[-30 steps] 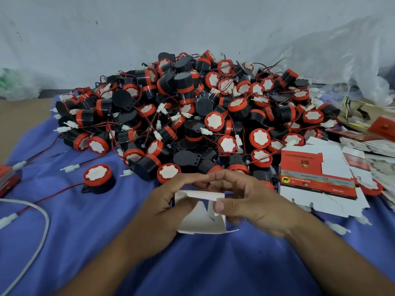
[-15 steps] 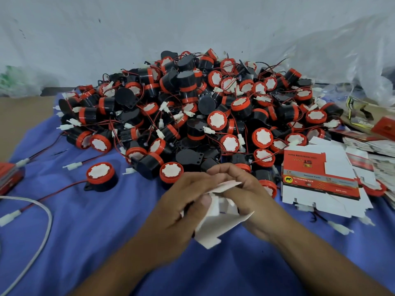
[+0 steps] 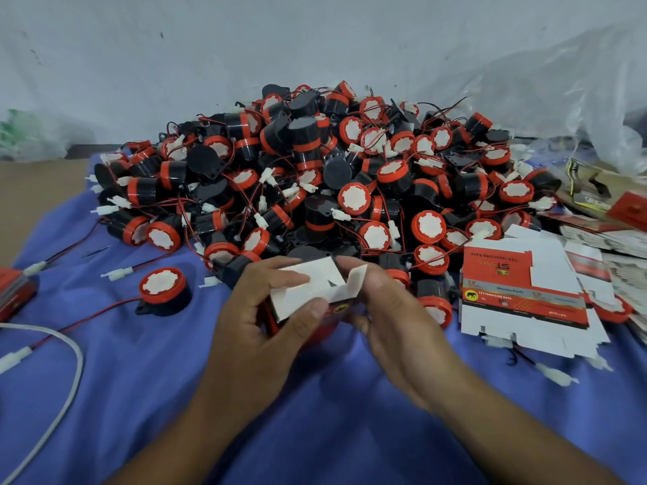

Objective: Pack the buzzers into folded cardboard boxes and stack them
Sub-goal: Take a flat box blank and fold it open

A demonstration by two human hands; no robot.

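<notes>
Box erection in progress, both hands on one carton, centre of frame.

Left hand grips the small cardboard box from the left, thumb across its white flap; right hand pinches the opposite flap at the right edge. Box is half-formed, white inside up, red print underneath, held just above the blue cloth. Flat box blanks lie at right. One loose buzzer sits left of the hands; the buzzer pile fills mid-frame behind. Risk, as I judge it: flaps untucked, so the carton may spring open or crease; tangled leads could drag neighbours out.
</notes>
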